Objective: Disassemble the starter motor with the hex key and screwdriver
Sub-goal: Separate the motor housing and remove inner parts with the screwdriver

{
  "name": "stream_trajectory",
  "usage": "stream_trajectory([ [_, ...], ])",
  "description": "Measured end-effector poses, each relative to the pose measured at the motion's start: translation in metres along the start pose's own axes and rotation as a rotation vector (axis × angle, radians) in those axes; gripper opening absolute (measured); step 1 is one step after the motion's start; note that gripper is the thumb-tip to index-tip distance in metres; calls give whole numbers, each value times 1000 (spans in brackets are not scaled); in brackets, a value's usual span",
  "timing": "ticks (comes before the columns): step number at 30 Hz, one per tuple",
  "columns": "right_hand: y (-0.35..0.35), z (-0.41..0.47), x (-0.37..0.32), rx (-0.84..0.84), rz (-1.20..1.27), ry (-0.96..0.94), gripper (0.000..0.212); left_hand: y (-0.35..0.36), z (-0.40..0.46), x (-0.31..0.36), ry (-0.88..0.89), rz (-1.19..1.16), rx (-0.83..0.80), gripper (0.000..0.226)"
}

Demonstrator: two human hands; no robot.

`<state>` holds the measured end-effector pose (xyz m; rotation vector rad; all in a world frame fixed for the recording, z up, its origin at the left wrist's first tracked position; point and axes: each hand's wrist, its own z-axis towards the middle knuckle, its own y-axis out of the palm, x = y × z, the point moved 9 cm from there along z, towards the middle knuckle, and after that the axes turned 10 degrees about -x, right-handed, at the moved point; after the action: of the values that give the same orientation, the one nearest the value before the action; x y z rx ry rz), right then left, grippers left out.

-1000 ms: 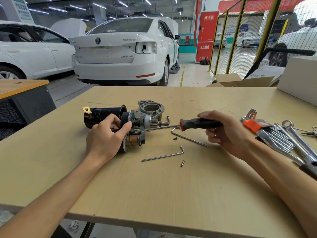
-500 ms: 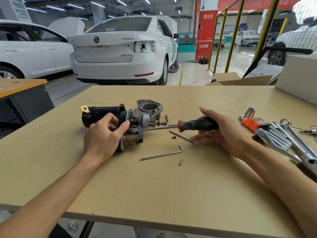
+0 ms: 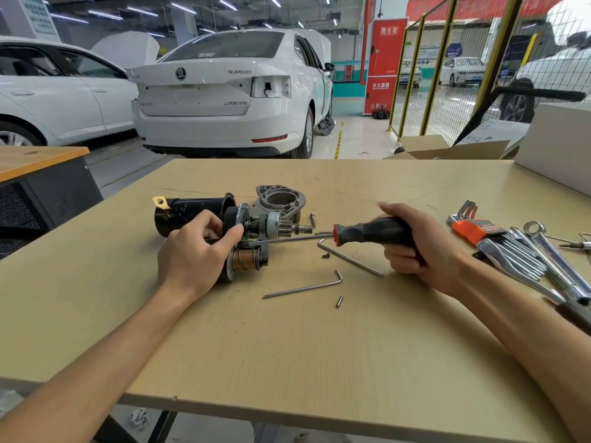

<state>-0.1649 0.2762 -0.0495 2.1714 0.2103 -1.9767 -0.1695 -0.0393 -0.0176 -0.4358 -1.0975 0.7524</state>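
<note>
**Screwdriver tip at the motor, both hands gripping**

Head view, places given relative to the motor.

- Motor (image 3: 230, 228) lies on its side on the table (image 3: 287, 346), part-stripped: black can at its left end, pinion and shaft at its right end, copper coil on its near side.
- Loose grey housing (image 3: 281, 199) sits just behind the motor, touching or nearly so; can't tell which.
- Left hand (image 3: 195, 251) wraps the motor's middle from the near side, fingers curled over the top, thumb pressed near the metal plate.
- Right hand (image 3: 415, 247) is well right of the motor, fist clamped round the screwdriver (image 3: 367, 233) handle. Shaft runs left, about level, tip ending at the motor body right beside the left thumb. Exact contact point hidden.
- Two hex keys right of the motor on the table: one (image 3: 303, 284) near and right, one (image 3: 350, 257) under the screwdriver shaft.
- Small screw (image 3: 325, 256), pin (image 3: 339, 301) and bolt (image 3: 312, 219) lie loose right of the motor.
- Hex key set (image 3: 473, 228) and spanners (image 3: 550, 251) far right of the motor.
</note>
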Motion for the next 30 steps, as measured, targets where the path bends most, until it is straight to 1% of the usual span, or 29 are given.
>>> stream_trajectory([
  [2, 0, 0, -4, 1, -16, -45, 30, 0, 0, 0, 1, -1, -1, 39],
  [4, 3, 0, -7, -3, -34, -71, 29, 0, 0, 0, -2, -2, 1, 39],
  [7, 5, -1, -6, -22, -20, -49, 33, 0, 0, 0, -3, -4, 6, 40],
  [10, 4, -1, 1, -38, -5, 31, 44, 0, 0, 0, -3, -3, 4, 40],
  [11, 3, -1, 3, -40, 8, 47, 45, 0, 0, 0, -3, -4, 3, 40],
  [16, 4, 1, -2, -38, 2, 1, 26, 0, 0, -1, -3, -2, 7, 39],
  [19, 1, 1, -3, -6, 15, -23, 19, -1, 0, -1, 0, 2, 7, 40],
  [22, 0, 2, -1, 5, 28, -9, 25, -1, 1, 0, 0, 2, 5, 40],
  [25, -1, 1, 5, 3, -11, 70, 43, 0, 0, 0, -1, 5, 4, 40],
  [27, -1, 0, 6, 0, -19, 89, 42, 0, 1, 0, 0, 3, 2, 40],
  [30, -2, 1, 3, 0, 3, 48, 33, -1, 0, 0, 2, 2, 4, 39],
])
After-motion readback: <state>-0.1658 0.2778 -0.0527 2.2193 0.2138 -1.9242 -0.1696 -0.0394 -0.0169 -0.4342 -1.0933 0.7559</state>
